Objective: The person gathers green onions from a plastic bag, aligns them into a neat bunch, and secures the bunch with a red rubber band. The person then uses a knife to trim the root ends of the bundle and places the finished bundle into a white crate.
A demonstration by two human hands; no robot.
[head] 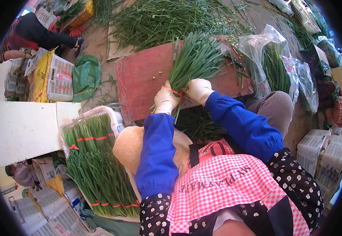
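Note:
A loose-topped bunch of garlic chives lies across a worn red board, its leaves fanned away from me. My left hand, in a pale glove, is closed around the stem end. Red tie shows at the stems between my hands. At the right side of the bunch, my right hand, gloved too, has its fingertips pinched at the tie; the exact grip is partly hidden. Cut stem ends stick out below my left hand. A knife lies at the board's right side, partly covered by leaves.
Left of my knee, a white crate holds bundles of chives bound with red ties. A big heap of loose greens lies beyond the board. Plastic bags with greens stand at right. A person bends near crates at upper left.

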